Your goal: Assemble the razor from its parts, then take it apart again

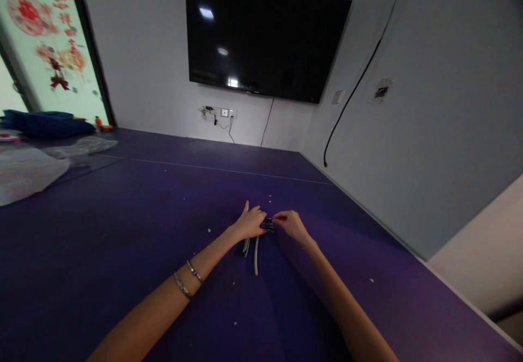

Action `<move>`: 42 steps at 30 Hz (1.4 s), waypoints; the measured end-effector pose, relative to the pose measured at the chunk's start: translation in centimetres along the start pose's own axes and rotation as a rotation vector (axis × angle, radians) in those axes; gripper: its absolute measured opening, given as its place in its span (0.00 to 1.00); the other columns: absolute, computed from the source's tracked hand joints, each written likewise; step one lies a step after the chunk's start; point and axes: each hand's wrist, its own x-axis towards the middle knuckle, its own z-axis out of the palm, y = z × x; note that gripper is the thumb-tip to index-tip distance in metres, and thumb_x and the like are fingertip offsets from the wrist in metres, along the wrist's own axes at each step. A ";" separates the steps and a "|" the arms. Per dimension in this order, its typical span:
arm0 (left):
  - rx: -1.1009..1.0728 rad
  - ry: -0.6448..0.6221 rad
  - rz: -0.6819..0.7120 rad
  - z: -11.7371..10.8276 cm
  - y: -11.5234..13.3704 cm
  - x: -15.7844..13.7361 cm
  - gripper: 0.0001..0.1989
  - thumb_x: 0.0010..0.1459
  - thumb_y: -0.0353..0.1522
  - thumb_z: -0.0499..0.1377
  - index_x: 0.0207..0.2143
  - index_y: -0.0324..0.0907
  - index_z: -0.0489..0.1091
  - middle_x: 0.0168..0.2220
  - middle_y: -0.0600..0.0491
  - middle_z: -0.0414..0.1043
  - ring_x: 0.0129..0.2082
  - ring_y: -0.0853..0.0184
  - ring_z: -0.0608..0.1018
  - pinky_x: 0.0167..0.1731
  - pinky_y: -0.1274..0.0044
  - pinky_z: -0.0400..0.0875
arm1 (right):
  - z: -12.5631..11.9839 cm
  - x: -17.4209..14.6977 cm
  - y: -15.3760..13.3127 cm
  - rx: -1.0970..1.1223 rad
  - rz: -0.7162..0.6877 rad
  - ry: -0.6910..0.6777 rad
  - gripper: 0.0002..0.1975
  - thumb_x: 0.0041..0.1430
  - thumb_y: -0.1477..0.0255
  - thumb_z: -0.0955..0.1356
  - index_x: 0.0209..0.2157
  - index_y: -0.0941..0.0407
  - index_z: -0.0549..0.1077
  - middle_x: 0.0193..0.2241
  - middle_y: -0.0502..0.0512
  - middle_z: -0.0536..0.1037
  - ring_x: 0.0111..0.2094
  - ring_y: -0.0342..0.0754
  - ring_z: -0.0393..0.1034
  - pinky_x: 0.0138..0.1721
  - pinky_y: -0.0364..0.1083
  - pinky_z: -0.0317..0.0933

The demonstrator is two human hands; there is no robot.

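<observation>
On the purple tabletop [204,198] lies a small black block-like piece [267,225], too small to name. My left hand [250,222] is closed over its left end, with the thumb side hidden and some fingers lifted away. From the right, my right hand [291,223] pinches at the piece's right edge with thumb and forefinger. What the pinch holds, if anything, is too small to make out. A pale strip like a short cable [256,256] extends toward me from under my left hand. Beside it are a dark and light strip-like thing [245,247].
Small white scraps [210,230] are scattered over the purple surface. Clear plastic sheeting [30,171] and a dark blue cloth [49,124] lie at the left. A black cable [355,87] hangs along the right wall. A television [265,35] hangs above wall sockets [224,112].
</observation>
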 end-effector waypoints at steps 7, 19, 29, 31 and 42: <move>-0.020 -0.047 -0.005 0.6 -0.2 0.3 0.17 0.52 0.34 0.57 0.45 0.39 0.65 0.46 0.45 0.70 0.56 0.54 0.63 0.55 0.50 0.41 | 0.4 -0.1 0.2 -0.037 -0.041 -0.023 0.09 0.47 0.74 0.65 0.28 0.59 0.79 0.26 0.56 0.79 0.29 0.48 0.72 0.33 0.44 0.62; -0.057 -0.033 -0.042 0.6 -0.1 0.2 0.16 0.51 0.35 0.58 0.42 0.39 0.67 0.44 0.46 0.71 0.51 0.57 0.68 0.56 0.55 0.45 | 0.7 0.0 0.7 -0.042 -0.029 -0.071 0.09 0.47 0.74 0.66 0.28 0.59 0.79 0.26 0.57 0.79 0.29 0.48 0.72 0.33 0.44 0.62; -0.059 -0.016 -0.020 1.0 -0.3 0.2 0.15 0.51 0.36 0.57 0.42 0.39 0.67 0.44 0.46 0.71 0.52 0.56 0.67 0.56 0.55 0.43 | 0.6 -0.1 0.6 -0.126 -0.083 -0.077 0.08 0.49 0.76 0.66 0.28 0.58 0.78 0.28 0.56 0.78 0.31 0.47 0.71 0.36 0.44 0.62; -0.058 -0.021 -0.021 1.1 -0.3 0.2 0.16 0.51 0.36 0.57 0.42 0.40 0.67 0.44 0.46 0.71 0.53 0.56 0.66 0.57 0.55 0.42 | 0.6 -0.1 0.5 -0.172 -0.087 -0.068 0.08 0.49 0.76 0.66 0.28 0.57 0.78 0.28 0.56 0.77 0.31 0.47 0.70 0.35 0.44 0.62; -0.050 -0.009 -0.003 1.4 -0.5 0.3 0.15 0.50 0.35 0.58 0.41 0.39 0.67 0.41 0.47 0.71 0.50 0.56 0.69 0.56 0.55 0.43 | 0.5 -0.2 1.5 -0.129 -0.126 -0.066 0.08 0.49 0.75 0.67 0.30 0.57 0.78 0.30 0.55 0.75 0.32 0.45 0.69 0.36 0.43 0.63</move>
